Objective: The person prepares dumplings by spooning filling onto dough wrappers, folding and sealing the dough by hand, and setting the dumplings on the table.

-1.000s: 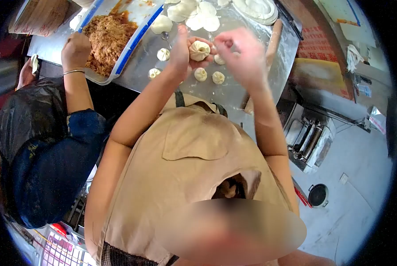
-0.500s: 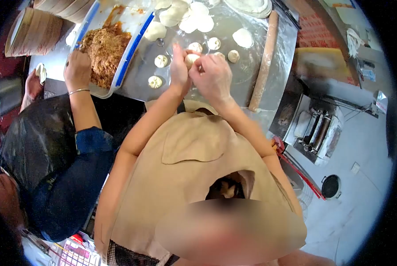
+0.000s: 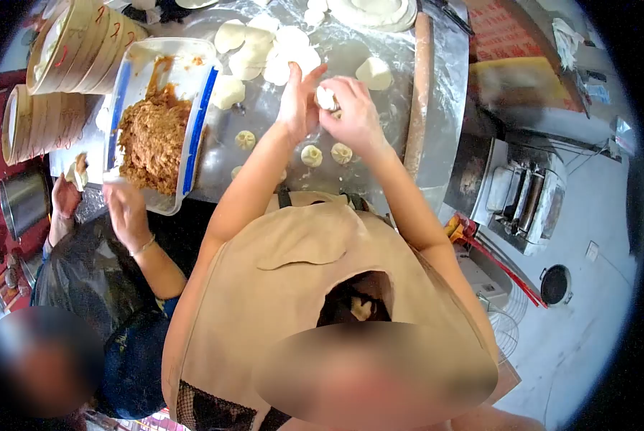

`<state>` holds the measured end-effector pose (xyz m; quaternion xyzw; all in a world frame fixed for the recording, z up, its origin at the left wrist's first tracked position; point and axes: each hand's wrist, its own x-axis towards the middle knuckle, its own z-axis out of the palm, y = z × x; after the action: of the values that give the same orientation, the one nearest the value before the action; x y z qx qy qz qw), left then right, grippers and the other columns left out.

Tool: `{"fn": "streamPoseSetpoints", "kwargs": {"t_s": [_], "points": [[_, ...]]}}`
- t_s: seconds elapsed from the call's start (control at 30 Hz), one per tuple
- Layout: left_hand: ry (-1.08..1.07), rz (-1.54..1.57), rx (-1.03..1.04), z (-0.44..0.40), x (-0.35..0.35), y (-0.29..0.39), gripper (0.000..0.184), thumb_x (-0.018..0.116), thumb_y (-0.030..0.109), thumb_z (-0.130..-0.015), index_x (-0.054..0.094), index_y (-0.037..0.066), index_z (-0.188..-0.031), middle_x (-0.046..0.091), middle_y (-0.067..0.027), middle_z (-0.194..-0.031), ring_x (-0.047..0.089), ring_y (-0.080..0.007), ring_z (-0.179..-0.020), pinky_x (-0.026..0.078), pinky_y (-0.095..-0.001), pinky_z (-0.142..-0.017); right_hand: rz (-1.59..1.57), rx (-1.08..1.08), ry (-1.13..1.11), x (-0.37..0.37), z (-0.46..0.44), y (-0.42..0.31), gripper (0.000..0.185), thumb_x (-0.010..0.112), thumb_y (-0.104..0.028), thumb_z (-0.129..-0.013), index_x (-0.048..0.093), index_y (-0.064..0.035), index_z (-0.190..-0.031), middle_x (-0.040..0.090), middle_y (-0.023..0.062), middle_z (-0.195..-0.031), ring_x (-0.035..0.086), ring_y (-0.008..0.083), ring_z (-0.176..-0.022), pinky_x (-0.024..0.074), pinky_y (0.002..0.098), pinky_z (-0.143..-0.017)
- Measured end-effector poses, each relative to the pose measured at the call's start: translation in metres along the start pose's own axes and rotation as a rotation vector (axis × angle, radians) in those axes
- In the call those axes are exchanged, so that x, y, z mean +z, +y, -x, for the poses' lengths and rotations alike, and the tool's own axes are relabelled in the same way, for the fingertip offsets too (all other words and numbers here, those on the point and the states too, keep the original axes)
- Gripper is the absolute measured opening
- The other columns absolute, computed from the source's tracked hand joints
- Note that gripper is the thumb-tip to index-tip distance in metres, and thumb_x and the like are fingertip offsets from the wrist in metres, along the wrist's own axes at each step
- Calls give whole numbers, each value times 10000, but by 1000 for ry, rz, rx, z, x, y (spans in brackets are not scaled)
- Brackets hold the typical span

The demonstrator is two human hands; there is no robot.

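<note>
Over the metal table, my right hand [image 3: 354, 115] is closed around a small white dumpling [image 3: 327, 98] with its fingertips. My left hand [image 3: 298, 104] is beside it, palm turned toward the dumpling, thumb and fingers stretched out. Whether the left palm touches the dumpling is hard to see. Nearer to me on the table sit pleated dumplings [image 3: 311, 156], one of them [image 3: 342, 153] just below my right wrist. Another dumpling [image 3: 245, 139] lies left of my left forearm; others are partly hidden by that arm. Flat dough wrappers [image 3: 292, 57] lie beyond my hands.
A rolling pin [image 3: 419, 93] lies at the table's right side. On the left stands a plastic tub [image 3: 205, 52] of brown filling [image 3: 153, 140], with bamboo steamers [image 3: 85, 47] behind. A co-worker's hand [image 3: 128, 215] is by the tub; their other hand [image 3: 65, 197] holds a wrapper [image 3: 79, 172].
My left fingers have spread from the dumpling, which stays in my right hand. The co-worker's hand has come away from the filling toward their body. The whole view has shifted.
</note>
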<state>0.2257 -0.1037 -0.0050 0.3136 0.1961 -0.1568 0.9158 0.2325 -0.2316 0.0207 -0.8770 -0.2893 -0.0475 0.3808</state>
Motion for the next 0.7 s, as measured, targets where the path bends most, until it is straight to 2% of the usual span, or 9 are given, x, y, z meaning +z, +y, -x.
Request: {"fn": "streamPoseSetpoints", "kwargs": {"t_s": [0.1, 0.17, 0.33, 0.4, 0.5, 0.57, 0.6, 0.67, 0.7], "points": [[132, -65, 80, -25, -12, 4, 787, 189, 651, -907, 179, 57, -1422, 469, -210, -1275, 500, -300, -1097, 372, -435, -970, -135, 115, 36, 17, -20, 42, 358, 658, -63, -673, 546, -37, -1011, 566, 163, -996, 562, 350, -916, 471, 404, -799], [217, -64, 190, -25, -28, 7, 717, 206, 607, -930, 244, 56, -1387, 478, -221, -1268, 472, -306, -1134, 344, -436, -988, -32, 217, 1, 34, -29, 75, 351, 659, -71, -690, 543, -32, -1020, 565, 175, -1007, 556, 355, -947, 468, 409, -804], [378, -137, 286, 27, -55, 20, 667, 171, 561, -955, 374, 32, -1308, 545, -186, -1173, 521, -287, -1077, 374, -421, -961, 191, 328, 129, 33, -30, 128, 387, 676, -275, -754, 578, -47, -1051, 600, 170, -1024, 586, 328, -921, 459, 427, -803], [457, -129, 335, 56, -73, 17, 653, 200, 563, -952, 394, 31, -1277, 555, -165, -1127, 523, -272, -1045, 396, -406, -920, 273, 468, 149, 20, -26, 160, 435, 714, -295, -721, 582, -40, -1047, 595, 195, -1049, 558, 333, -1002, 434, 426, -862], [548, -67, 398, 98, -89, 10, 621, 240, 551, -953, 410, 31, -1247, 561, -143, -1093, 525, -238, -991, 393, -380, -897, 334, 665, -99, 4, -29, 180, 782, 803, -361, -604, 451, 3, -1199, 532, 218, -1182, 509, 342, -1116, 405, 414, -944], [559, -66, 431, 120, -98, 4, 608, 256, 543, -954, 419, 27, -1231, 561, -137, -1084, 524, -231, -987, 393, -369, -899, 501, 669, -86, 9, -26, 187, 684, 830, -306, -546, 589, 85, -1052, 600, 214, -1102, 587, 298, -1010, 467, 361, -854], [569, -64, 455, 131, -102, -1, 612, 263, 548, -952, 417, 27, -1231, 560, -136, -1084, 523, -229, -988, 396, -366, -894, 499, 658, -86, 12, -25, 195, 684, 830, -306, -546, 589, 85, -1052, 600, 214, -1102, 587, 298, -1010, 467, 361, -854], [623, -46, 488, 149, -99, -7, 570, 307, 519, -956, 431, 29, -1219, 571, -121, -1061, 532, -211, -973, 410, -349, -873, 14, 1127, -100, 16, -19, 207, 671, 825, -317, -543, 606, 65, -1049, 620, 201, -1072, 585, 311, -1023, 468, 368, -851], [628, -44, 500, 156, -101, -11, 570, 307, 519, -956, 431, 29, -1219, 571, -121, -1061, 532, -211, -973, 410, -349, -873, 11, 1115, -105, 15, -18, 199, 671, 825, -317, -543, 606, 65, -1049, 620, 201, -1072, 585, 311, -1023, 468, 368, -851]]}}
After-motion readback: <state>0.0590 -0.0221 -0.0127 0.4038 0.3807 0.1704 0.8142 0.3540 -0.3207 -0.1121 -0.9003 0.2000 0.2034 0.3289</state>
